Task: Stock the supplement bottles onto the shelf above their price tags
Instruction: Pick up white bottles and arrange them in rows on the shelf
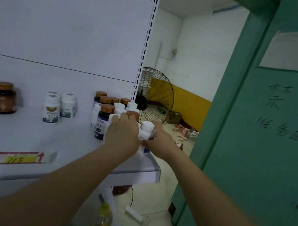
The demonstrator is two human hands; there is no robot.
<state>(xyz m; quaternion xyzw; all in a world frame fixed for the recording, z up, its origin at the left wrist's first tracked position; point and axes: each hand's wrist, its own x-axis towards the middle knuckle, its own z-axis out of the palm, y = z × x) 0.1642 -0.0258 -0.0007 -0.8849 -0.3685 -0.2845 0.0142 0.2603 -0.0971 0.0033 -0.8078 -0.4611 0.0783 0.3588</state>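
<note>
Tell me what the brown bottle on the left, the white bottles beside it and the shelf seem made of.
Brown bottle: translucent amber body, probably plastic, possibly glass; its coppery cap has a metallic sheen. White bottles: opaque matte plastic by their look, with printed labels. Shelf: flat white panel with a folded front edge, likely painted sheet metal.
</note>
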